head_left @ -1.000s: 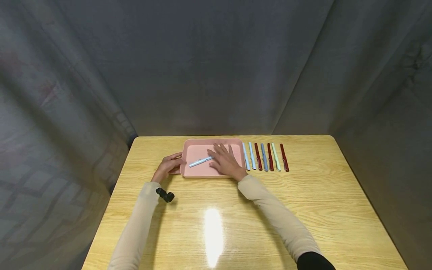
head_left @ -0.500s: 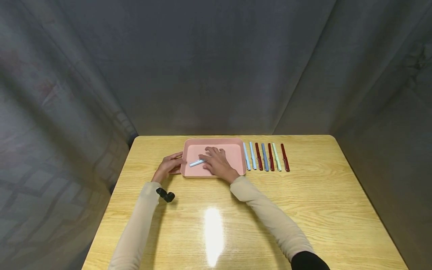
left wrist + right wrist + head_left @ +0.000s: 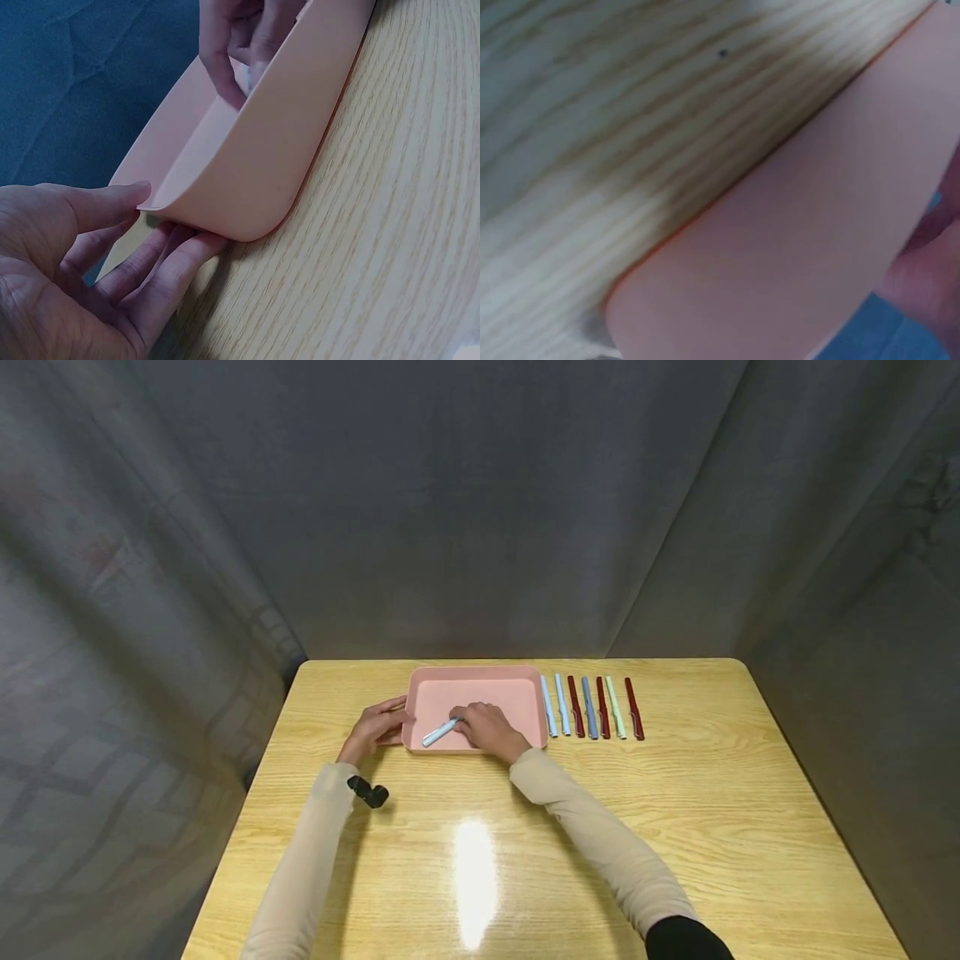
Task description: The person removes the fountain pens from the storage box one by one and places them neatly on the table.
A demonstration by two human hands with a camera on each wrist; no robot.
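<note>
A pink tray (image 3: pixel 474 670) lies at the table's far middle. In it is a light blue pen (image 3: pixel 438 732), angled with its left end toward me. My right hand (image 3: pixel 468 727) sits inside the tray with its fingers curled round the pen's right end. My left hand (image 3: pixel 386 722) holds the tray's left edge. In the left wrist view the thumb lies on the tray's rim (image 3: pixel 255 172) and the fingers (image 3: pixel 169 262) tuck under its corner. The right wrist view is blurred, showing only the tray's outer wall (image 3: pixel 795 262) and wood.
Several pens (image 3: pixel 589 718) lie side by side right of the tray: light blue, dark red, grey-blue and light green. The wooden table (image 3: pixel 675 827) is backed by grey curtains. A small black camera (image 3: pixel 367 793) sits on my left wrist.
My right hand has slid left and toward me across the tray, and its flat fingers have curled round the light blue pen. The left hand has stayed on the tray's edge.
</note>
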